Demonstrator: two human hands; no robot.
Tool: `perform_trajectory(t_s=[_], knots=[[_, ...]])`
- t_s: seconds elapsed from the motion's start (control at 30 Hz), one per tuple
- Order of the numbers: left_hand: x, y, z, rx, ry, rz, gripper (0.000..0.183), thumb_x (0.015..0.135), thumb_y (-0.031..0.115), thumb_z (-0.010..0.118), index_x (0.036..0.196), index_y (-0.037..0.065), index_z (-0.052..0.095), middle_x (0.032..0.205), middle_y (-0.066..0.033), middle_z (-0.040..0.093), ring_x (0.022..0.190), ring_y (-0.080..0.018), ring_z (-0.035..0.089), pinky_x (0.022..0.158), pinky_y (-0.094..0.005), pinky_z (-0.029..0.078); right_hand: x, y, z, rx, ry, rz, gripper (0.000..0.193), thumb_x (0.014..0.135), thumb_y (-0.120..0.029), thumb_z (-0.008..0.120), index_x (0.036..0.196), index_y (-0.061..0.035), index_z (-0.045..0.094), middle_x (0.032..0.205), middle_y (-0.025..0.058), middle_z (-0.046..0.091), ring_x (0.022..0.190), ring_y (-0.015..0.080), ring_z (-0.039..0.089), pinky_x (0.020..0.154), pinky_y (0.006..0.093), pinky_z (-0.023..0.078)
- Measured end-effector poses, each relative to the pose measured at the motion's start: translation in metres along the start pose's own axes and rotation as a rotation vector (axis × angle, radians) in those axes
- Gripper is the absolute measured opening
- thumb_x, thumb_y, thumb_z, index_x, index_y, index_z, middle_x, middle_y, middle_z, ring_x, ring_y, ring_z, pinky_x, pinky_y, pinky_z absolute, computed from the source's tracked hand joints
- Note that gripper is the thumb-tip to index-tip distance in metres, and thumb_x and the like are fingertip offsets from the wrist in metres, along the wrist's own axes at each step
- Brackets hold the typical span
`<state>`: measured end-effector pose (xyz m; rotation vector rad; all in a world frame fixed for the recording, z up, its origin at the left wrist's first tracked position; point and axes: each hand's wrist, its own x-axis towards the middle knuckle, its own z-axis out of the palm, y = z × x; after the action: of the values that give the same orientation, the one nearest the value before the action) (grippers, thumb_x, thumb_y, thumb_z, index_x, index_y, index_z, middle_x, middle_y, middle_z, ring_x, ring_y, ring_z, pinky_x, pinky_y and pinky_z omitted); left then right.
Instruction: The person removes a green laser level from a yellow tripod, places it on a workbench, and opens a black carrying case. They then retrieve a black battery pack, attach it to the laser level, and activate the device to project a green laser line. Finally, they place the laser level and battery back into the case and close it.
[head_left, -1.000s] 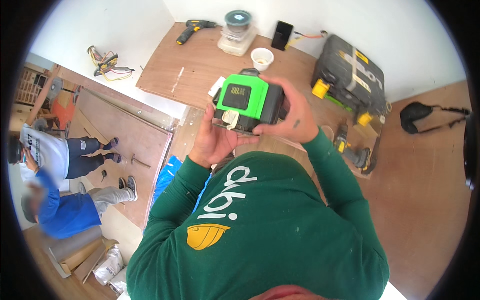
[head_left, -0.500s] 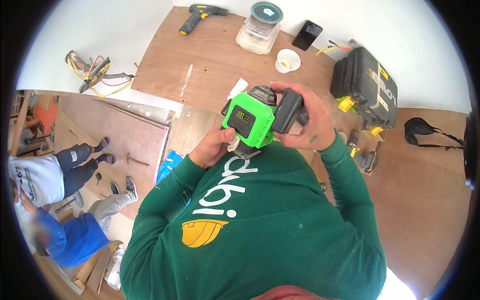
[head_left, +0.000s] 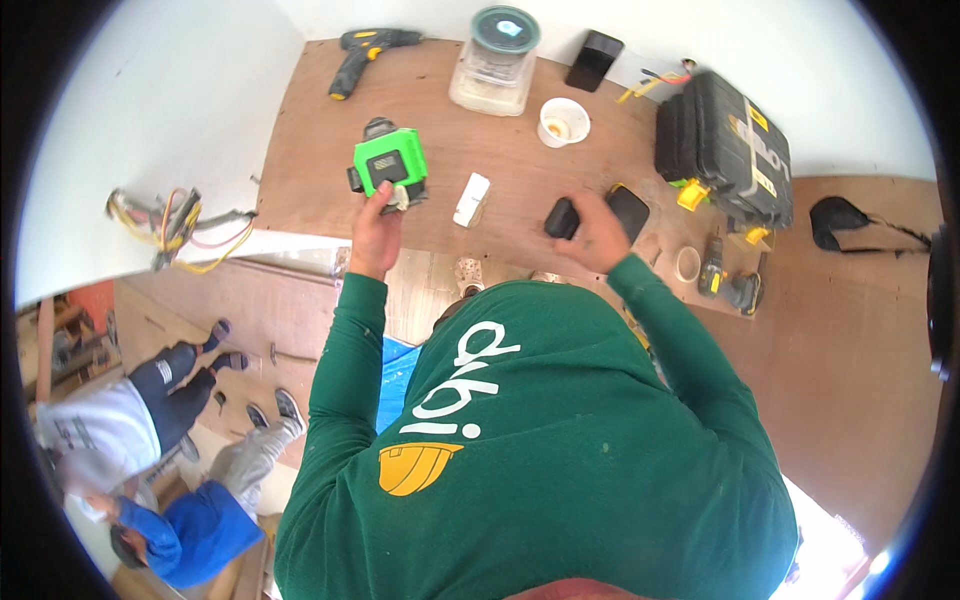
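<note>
My left hand [head_left: 376, 235] grips a bright green laser level [head_left: 390, 162] with a dark display panel, holding it over the left part of the wooden worktop. In my right hand [head_left: 597, 235] is a black battery pack [head_left: 562, 218], low over the worktop and apart from the level. Right beside those fingers lies a dark flat object with a yellow edge [head_left: 628, 212], partly covered by the hand. Between my hands a small white rectangular piece [head_left: 472, 200] rests on the wood.
Along the back are a drill [head_left: 358, 58], a lidded clear container [head_left: 495, 80], a phone [head_left: 595, 60], a white cup [head_left: 564, 122] and a black tool case [head_left: 725, 150]. Bare wires [head_left: 180, 228] stick out at left. Two people [head_left: 185, 520] are at lower left. Another drill [head_left: 712, 268] stands right.
My hands have parted. The left carried the laser level left and forward; the right drew the battery pack away from it, down toward the worktop.
</note>
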<state>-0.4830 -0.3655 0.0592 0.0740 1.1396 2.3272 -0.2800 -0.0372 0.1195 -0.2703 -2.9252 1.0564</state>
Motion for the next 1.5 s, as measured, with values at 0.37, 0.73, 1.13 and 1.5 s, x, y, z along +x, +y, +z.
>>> perform_trajectory(t_s=[0.37, 0.73, 1.13, 1.5], knots=[[0.104, -0.044, -0.016, 0.361, 0.169, 0.209, 0.073, 0.088, 0.005, 0.085, 0.150, 0.006, 0.047, 0.142, -0.0079, 0.058, 0.128, -0.0211, 0.058, 0.111, -0.0372, 0.045, 0.006, 0.055, 0.062, -0.455, -0.249, 0.063, 0.074, 0.069, -0.025, 0.089, 0.134, -0.0074, 0.059, 0.134, 0.0170, 0.059, 0.127, 0.0392, 0.057, 0.101, 0.0496, 0.050], [0.109, -0.045, -0.039, 0.905, 0.207, 0.406, 0.093, 0.082, 0.016, 0.092, 0.155, -0.003, 0.038, 0.150, -0.0161, 0.049, 0.136, -0.0255, 0.050, 0.116, -0.0386, 0.040, -0.059, 0.051, -0.064, -0.152, 0.279, 0.167, 0.055, 0.086, -0.030, 0.083, 0.133, -0.0094, 0.064, 0.130, 0.0154, 0.062, 0.114, 0.0361, 0.064, 0.096, 0.0455, 0.055], [0.090, -0.036, -0.032, 1.333, 0.376, 0.295, 0.102, 0.075, 0.031, 0.098, 0.154, -0.005, 0.043, 0.149, -0.0224, 0.055, 0.133, -0.0298, 0.056, 0.114, -0.0409, 0.044, -0.152, 0.267, -0.266, 0.568, 1.259, 0.844, 0.050, 0.099, -0.043, 0.074, 0.133, -0.0071, 0.067, 0.123, 0.0040, 0.070, 0.107, 0.0191, 0.065, 0.089, 0.0329, 0.052], [0.059, -0.108, 0.290, 1.155, -0.005, 0.305, 0.098, 0.089, 0.050, 0.081, 0.158, -0.003, 0.034, 0.157, -0.0228, 0.044, 0.145, -0.0336, 0.044, 0.120, -0.0434, 0.038, -0.142, 0.378, -0.310, 1.436, 0.646, 0.492, 0.070, 0.106, -0.056, 0.056, 0.158, -0.0110, 0.045, 0.159, 0.0076, 0.052, 0.145, 0.0282, 0.049, 0.122, 0.0498, 0.035]])
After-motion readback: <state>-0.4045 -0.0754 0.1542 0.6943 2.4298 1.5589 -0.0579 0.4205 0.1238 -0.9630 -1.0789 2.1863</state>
